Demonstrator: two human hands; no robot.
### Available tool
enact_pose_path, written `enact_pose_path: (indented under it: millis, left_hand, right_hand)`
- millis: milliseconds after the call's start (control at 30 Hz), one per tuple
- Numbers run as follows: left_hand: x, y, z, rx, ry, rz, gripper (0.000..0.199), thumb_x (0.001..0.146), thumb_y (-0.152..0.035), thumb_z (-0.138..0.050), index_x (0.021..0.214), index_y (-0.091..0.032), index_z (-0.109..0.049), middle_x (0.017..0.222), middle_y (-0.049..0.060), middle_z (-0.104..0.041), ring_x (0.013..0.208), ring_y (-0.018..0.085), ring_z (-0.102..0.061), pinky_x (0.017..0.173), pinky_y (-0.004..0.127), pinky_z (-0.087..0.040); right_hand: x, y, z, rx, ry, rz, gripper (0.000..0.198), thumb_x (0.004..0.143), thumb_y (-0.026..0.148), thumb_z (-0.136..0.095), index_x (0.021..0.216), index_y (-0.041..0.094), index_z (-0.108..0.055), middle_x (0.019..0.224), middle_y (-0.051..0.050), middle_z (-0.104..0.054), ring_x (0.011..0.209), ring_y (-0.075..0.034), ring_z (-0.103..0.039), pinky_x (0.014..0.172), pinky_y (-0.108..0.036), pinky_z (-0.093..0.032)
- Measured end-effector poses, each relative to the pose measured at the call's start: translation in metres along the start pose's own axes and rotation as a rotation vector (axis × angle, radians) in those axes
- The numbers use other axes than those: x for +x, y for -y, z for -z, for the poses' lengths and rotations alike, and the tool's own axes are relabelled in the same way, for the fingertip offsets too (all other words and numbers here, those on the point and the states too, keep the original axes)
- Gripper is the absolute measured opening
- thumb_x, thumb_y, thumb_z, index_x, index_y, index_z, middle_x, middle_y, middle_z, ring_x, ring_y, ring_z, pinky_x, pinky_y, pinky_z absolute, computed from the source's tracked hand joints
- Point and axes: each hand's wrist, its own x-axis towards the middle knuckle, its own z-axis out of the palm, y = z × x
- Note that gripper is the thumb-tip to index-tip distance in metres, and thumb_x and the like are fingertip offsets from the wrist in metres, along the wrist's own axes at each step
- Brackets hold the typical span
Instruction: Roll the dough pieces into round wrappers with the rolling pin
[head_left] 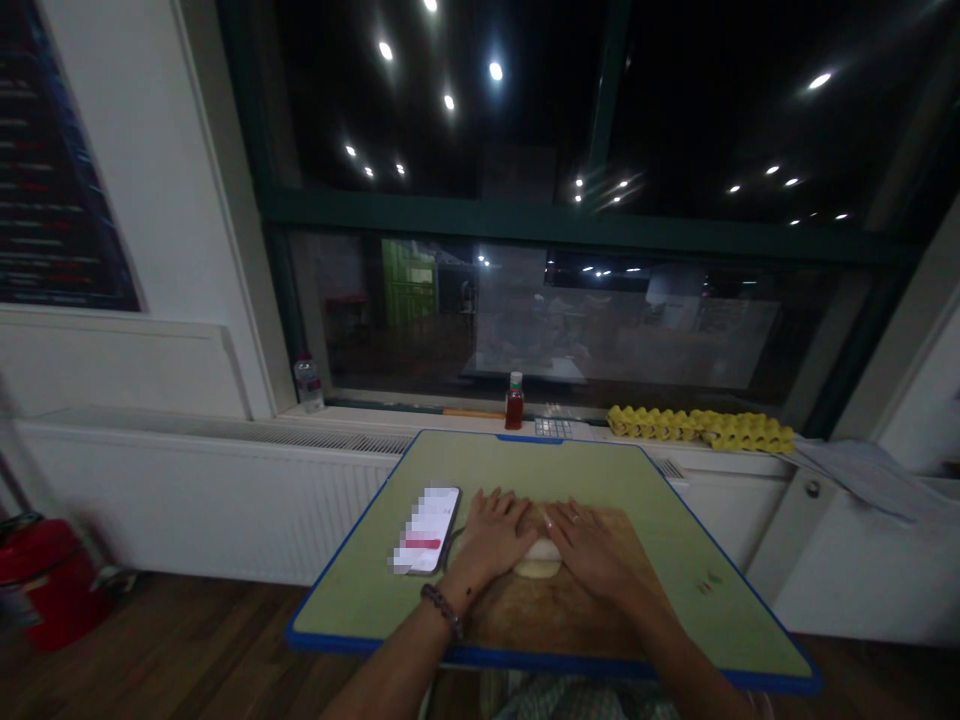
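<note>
A pale piece of dough (538, 568) lies on a wooden board (547, 625), and its upper part looks like a rounded roll between my hands. I cannot tell whether that roll is dough or a rolling pin. My left hand (493, 535) rests palm down at the left end of it, fingers stretched forward and apart. Over the right end my right hand (586, 548) lies flat, its fingers extended too. Whatever is beneath both palms is hidden. A phone (427, 530) with a lit screen lies left of my left hand.
The board sits on a green folding table (360, 590) with a blue edge, against a windowsill. On the sill stand a bottle of red liquid (514, 402), a clear plastic bottle (307, 383) and yellow egg trays (697, 428). A red fire extinguisher (52, 575) is at far left.
</note>
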Motion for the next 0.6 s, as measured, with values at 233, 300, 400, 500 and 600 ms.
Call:
enact_pose_path:
  millis: [233, 300, 400, 500, 600]
  left_hand:
    - [0.043, 0.011, -0.004, 0.016, -0.017, 0.211, 0.078, 0.087, -0.060, -0.034, 0.150, -0.014, -0.029, 0.160, 0.014, -0.004, 0.146, 0.033, 0.001, 0.117, 0.052, -0.003]
    - [0.045, 0.011, -0.005, 0.023, 0.018, 0.232, 0.079, 0.087, -0.060, -0.033, 0.150, -0.012, -0.028, 0.160, 0.015, -0.002, 0.146, 0.034, 0.002, 0.116, 0.053, -0.002]
    - [0.037, 0.009, -0.006, 0.006, 0.091, 0.192, 0.074, 0.090, -0.059, -0.028, 0.149, -0.014, -0.030, 0.159, 0.014, -0.007, 0.146, 0.032, -0.001, 0.116, 0.053, -0.001]
    - [0.020, 0.004, -0.005, 0.010, 0.077, 0.091, 0.068, 0.093, -0.058, -0.025, 0.147, -0.019, -0.035, 0.159, 0.012, -0.014, 0.147, 0.028, -0.004, 0.117, 0.053, 0.001]
    - [0.004, 0.000, -0.005, 0.042, -0.038, 0.011, 0.064, 0.095, -0.057, -0.020, 0.144, -0.021, -0.041, 0.159, 0.011, -0.016, 0.147, 0.027, -0.004, 0.117, 0.052, 0.003]
  right_hand:
    - [0.040, 0.002, 0.016, 0.172, 0.182, -0.230, 0.057, 0.099, 0.043, -0.019, 0.147, 0.017, -0.035, 0.154, -0.009, -0.030, 0.144, -0.023, -0.019, 0.118, -0.042, -0.011]
    - [0.039, 0.002, 0.017, 0.169, 0.180, -0.230, 0.057, 0.099, 0.043, -0.019, 0.147, 0.017, -0.036, 0.154, -0.009, -0.029, 0.144, -0.024, -0.018, 0.118, -0.043, -0.010]
    - [0.029, 0.002, 0.013, 0.106, 0.127, -0.155, 0.055, 0.100, 0.041, -0.017, 0.145, 0.019, -0.040, 0.153, -0.008, -0.033, 0.144, -0.025, -0.019, 0.117, -0.046, -0.008]
    - [0.014, 0.001, 0.006, 0.055, 0.072, -0.055, 0.056, 0.100, 0.039, -0.015, 0.144, 0.018, -0.041, 0.151, -0.009, -0.037, 0.143, -0.028, -0.023, 0.117, -0.049, -0.010]
    - [0.001, 0.001, 0.002, 0.065, 0.018, -0.008, 0.056, 0.100, 0.038, -0.015, 0.144, 0.015, -0.041, 0.150, -0.010, -0.037, 0.141, -0.027, -0.026, 0.117, -0.046, -0.015]
